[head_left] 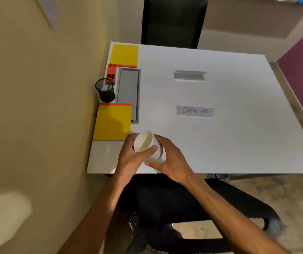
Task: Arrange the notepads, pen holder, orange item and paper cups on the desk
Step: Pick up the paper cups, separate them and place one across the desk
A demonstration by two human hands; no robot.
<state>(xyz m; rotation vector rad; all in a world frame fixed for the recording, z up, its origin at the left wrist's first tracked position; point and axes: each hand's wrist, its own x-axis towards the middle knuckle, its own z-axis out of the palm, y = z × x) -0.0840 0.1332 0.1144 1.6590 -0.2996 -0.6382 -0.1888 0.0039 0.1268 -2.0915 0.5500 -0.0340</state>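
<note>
Both hands meet over the near left part of the white desk (pixel 220 134), at about 7 o'clock on its top. The left hand (pixel 131 158) curls around the rim end of the stacked paper cups (pixel 147 145), thumb across the front and fingers behind. The right hand (pixel 170 160) wraps the base end, fingers over the top and thumb underneath. The cups are tilted, mouth turned to 10 o'clock, and the edge of an outer cup shows near the base; how many are nested cannot be told.

Along the desk's left edge, at 9 o'clock from the hands' side, lies a yellow notepad (pixel 113 122) with an orange top strip. Just beyond it stands a black mesh pen holder (pixel 106 91) with a blue-capped pen inside. Touching or just past the holder sits the orange item (pixel 111 72). A second yellow notepad (pixel 124 55) lies in the far left corner, at 11 o'clock. A grey cable tray (pixel 128 90) runs beside the holder. A card reading "CHECK-IN" (pixel 195 111) lies mid-desk.
</note>
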